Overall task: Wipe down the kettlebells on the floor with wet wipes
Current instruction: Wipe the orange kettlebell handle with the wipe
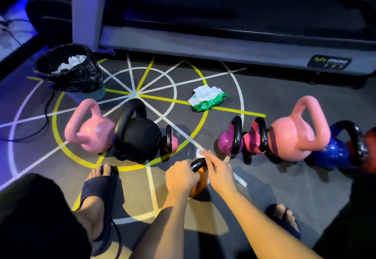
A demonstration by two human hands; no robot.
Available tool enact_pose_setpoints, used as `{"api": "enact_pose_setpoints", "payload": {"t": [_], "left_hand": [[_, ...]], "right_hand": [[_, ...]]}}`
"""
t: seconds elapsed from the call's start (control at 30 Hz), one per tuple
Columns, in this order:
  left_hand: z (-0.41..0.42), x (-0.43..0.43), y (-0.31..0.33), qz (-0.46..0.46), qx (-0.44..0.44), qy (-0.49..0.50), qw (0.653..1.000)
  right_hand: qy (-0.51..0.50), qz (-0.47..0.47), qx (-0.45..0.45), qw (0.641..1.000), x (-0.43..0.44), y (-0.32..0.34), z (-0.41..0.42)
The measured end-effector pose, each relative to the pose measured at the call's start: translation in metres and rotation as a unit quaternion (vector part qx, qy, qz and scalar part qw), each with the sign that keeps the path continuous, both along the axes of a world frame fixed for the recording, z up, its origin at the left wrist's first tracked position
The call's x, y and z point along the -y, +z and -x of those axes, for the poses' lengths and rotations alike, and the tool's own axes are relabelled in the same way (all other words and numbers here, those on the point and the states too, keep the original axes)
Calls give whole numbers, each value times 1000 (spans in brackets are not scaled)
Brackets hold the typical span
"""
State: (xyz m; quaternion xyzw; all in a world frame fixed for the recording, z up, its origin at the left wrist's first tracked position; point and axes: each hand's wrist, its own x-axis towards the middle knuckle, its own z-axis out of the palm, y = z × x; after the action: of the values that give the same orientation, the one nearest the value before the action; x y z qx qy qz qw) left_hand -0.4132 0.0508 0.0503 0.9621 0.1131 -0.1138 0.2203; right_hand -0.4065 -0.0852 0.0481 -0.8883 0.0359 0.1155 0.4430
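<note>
Both forearms reach forward and down. The left hand (181, 175) is closed around the black handle of the orange kettlebell (198, 185), which stands on the floor (264, 177) between the feet. The right hand (218, 172) pinches a white wipe (200, 153) against the handle's far end. Behind runs a row of kettlebells (295, 132), then the wipe pack (206, 97), a lined bin (71, 69) and a treadmill (223, 40).
</note>
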Motion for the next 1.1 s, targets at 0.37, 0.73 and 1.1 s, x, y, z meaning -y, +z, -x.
{"api": "enact_pose_setpoints", "payload": {"t": [0.37, 0.73, 1.1], "left_hand": [[15, 9, -12, -12, 64, -1, 998], [-3, 9, -4, -49, 23, -100, 994], [-41, 31, -11, -78, 24, -188, 979]], "right_hand": [[-124, -48, -34, 991, 3, -21, -1], [-105, -51, 20, 993, 11, -2, 3], [-173, 18, 63, 983, 25, -13, 0]]}}
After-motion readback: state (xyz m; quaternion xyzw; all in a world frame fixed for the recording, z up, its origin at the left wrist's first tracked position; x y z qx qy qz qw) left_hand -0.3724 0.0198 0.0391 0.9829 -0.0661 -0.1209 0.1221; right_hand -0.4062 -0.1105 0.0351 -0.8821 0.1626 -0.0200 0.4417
